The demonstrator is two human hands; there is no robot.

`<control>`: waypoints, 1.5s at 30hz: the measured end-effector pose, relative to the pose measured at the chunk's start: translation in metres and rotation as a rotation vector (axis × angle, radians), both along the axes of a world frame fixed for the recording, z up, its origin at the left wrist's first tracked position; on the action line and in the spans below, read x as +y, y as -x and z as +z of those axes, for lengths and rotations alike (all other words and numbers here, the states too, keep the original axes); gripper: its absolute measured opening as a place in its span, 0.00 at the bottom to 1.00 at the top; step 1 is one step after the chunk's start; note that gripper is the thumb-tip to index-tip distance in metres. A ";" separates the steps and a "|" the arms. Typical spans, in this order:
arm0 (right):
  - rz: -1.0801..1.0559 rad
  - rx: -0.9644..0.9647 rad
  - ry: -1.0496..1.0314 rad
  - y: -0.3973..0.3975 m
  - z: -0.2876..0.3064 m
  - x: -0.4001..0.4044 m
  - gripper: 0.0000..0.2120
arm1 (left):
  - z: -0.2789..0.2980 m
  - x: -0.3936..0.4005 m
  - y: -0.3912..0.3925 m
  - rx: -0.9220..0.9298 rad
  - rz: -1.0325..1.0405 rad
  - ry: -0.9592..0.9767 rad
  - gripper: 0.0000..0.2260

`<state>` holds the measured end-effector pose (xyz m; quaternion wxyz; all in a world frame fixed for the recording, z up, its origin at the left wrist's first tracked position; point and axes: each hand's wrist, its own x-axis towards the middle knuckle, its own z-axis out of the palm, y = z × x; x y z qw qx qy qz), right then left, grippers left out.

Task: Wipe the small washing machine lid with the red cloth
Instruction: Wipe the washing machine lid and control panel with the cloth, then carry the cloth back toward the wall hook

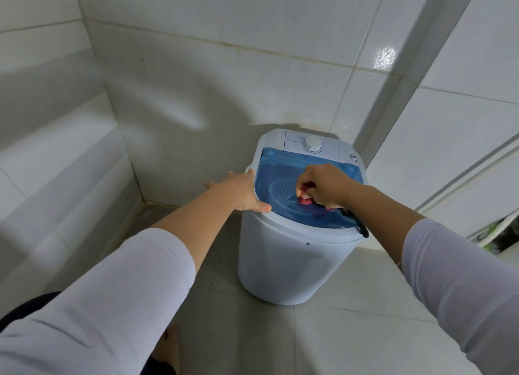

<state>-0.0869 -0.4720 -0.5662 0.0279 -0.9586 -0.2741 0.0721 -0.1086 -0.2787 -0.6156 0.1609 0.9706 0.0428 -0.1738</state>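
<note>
A small white washing machine (292, 262) stands on the tiled floor in a corner. Its translucent blue lid (283, 175) lies closed on top. My right hand (325, 185) rests on the lid's middle, closed around a bunched red cloth (304, 199), of which only a small part shows under the fingers. My left hand (241, 190) grips the machine's left rim, thumb on the lid's front edge and fingers spread down the side.
A white control panel with a round dial (313, 143) sits behind the lid. A black cord (359, 223) hangs over the machine's right front rim. White tiled walls close in on the left and behind. A brush-like object (494, 234) lies at the right edge.
</note>
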 end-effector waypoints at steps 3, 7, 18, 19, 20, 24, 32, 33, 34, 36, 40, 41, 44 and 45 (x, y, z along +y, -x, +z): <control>-0.034 -0.007 0.024 0.000 0.003 -0.010 0.10 | 0.002 -0.001 0.003 -0.003 0.005 0.011 0.47; -0.170 -0.027 -0.155 0.002 0.008 -0.023 0.09 | 0.001 -0.002 0.003 -0.005 0.013 0.013 0.47; -0.419 0.075 -0.894 0.014 0.017 -0.031 0.05 | 0.021 -0.023 0.012 -0.045 -0.052 -0.131 0.37; -0.419 0.087 -0.885 0.014 0.016 -0.030 0.05 | 0.027 -0.027 0.014 -0.041 -0.063 -0.158 0.36; -0.425 0.091 -0.874 0.013 0.016 -0.030 0.04 | 0.030 -0.030 0.015 -0.035 -0.071 -0.174 0.36; -0.458 0.139 -0.914 0.013 0.018 -0.032 0.06 | 0.037 -0.033 0.014 -0.023 -0.080 -0.156 0.36; -0.477 0.263 -1.040 0.014 0.029 -0.041 0.10 | 0.042 -0.046 0.002 -0.303 -0.105 0.371 0.24; -0.466 0.279 -1.047 0.014 0.031 -0.042 0.11 | 0.043 -0.051 0.001 -0.327 -0.094 0.413 0.21; -0.451 0.294 -1.047 0.015 0.032 -0.043 0.11 | 0.045 -0.055 0.001 -0.348 -0.072 0.455 0.19; -0.410 0.328 -1.050 0.017 0.036 -0.046 0.10 | 0.047 -0.061 -0.002 -0.395 -0.026 0.501 0.13; -0.374 0.292 -1.082 0.017 0.046 -0.054 0.09 | 0.056 -0.066 -0.006 -0.468 0.033 0.570 0.05; -0.384 0.256 -1.077 0.017 0.049 -0.057 0.09 | 0.060 -0.066 -0.007 -0.479 0.045 0.586 0.05; -0.412 0.183 -1.086 0.014 0.058 -0.062 0.09 | 0.080 -0.064 -0.006 -0.556 0.041 0.604 0.05; -0.411 0.167 -1.098 0.014 0.062 -0.063 0.09 | 0.088 -0.064 -0.005 -0.584 0.036 0.611 0.05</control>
